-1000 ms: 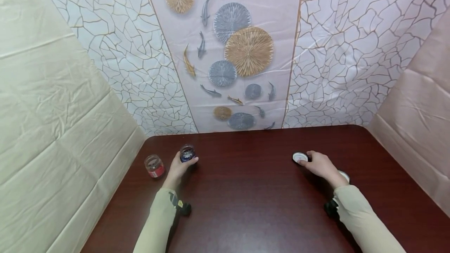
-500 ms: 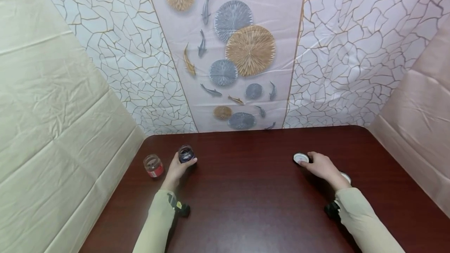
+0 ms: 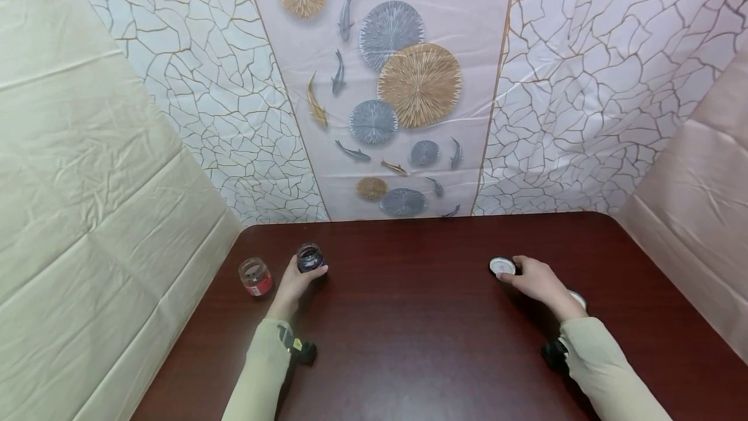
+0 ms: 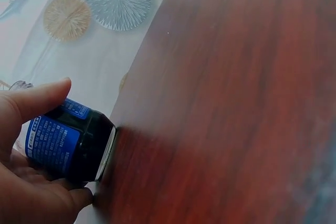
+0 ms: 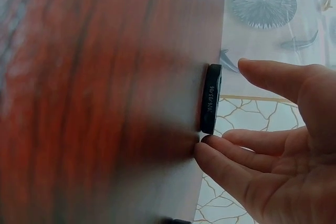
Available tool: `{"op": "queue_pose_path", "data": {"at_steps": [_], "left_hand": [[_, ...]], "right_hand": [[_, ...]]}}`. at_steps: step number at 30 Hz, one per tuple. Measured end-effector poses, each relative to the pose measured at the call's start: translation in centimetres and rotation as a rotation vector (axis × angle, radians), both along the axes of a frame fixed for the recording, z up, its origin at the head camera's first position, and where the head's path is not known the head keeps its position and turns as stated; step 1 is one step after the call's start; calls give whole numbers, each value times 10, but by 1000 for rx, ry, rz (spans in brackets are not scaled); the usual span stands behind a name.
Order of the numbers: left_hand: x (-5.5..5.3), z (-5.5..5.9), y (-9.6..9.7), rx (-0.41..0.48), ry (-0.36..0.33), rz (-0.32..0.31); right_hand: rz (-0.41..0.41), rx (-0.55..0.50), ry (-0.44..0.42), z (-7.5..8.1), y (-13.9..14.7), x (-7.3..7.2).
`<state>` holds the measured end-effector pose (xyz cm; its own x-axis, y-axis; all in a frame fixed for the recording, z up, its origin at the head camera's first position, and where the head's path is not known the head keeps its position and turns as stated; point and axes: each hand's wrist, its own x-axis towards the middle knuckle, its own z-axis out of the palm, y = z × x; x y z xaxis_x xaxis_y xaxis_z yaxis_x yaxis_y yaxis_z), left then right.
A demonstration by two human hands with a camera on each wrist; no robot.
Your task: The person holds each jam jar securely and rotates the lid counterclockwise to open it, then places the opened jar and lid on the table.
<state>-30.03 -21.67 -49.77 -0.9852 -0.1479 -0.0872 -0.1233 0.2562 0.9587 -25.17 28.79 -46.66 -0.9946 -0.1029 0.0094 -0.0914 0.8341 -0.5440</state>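
Note:
At the left, my left hand (image 3: 295,284) grips a small glass jar (image 3: 310,258) with a blue label. Its thumb and fingers go round the sides, and the mouth has no lid on it. In the left wrist view, the base of that jar (image 4: 63,140) meets the tabletop. Over on the right, my right hand (image 3: 537,283) is at a round jar lid (image 3: 502,266), which lies with its white inside up. The right wrist view shows the lid's black rim (image 5: 211,99) between spread thumb and fingers. That thumb is apart from the rim; fingertips are close to the lower edge, contact unclear.
Left of my left hand stands a second open glass jar (image 3: 256,277) with a red label. Another white-lined lid (image 3: 577,299) is partly hidden behind my right wrist. The dark red table (image 3: 409,317) ends at a patterned cloth backdrop (image 3: 403,148), with plain cloth on both sides.
The head view has shifted slightly. My left hand keeps its grip on the blue-labelled jar. My right thumb has moved a little toward the near edge of the lid, which stays on the table.

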Motion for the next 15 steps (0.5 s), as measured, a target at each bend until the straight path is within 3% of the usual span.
{"op": "queue_pose_path", "data": {"at_steps": [15], "left_hand": [[18,3,0,85,-42,62]], "right_hand": [[-13,-2,17,1,1,2]]}}
